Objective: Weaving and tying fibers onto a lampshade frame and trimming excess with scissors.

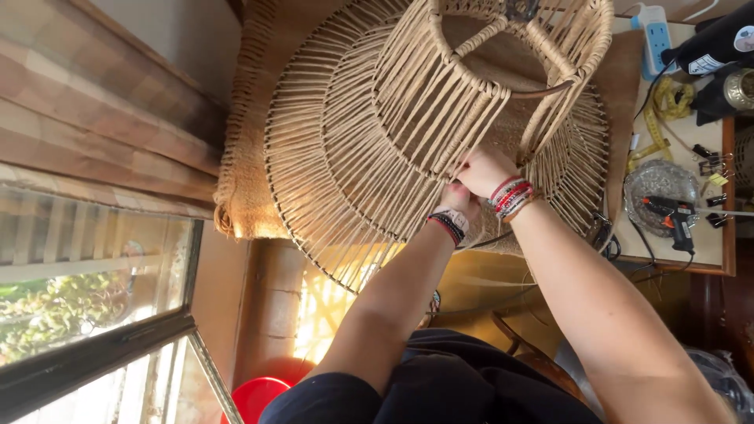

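Head view – 1 woven cord lampshade (377, 141), 2 hands, left hand (458, 200) and right hand (485, 171) both pinching its cords, 1 glue gun (667, 212)

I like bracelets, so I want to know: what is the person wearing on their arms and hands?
Both forearms are bare, with no long sleeves and no gloves. The left hand has a dark band with red in it and a white patch at the wrist. The right hand has a stack of thin bracelets in red, white and dark colours. Dark short sleeves show near the shoulders.
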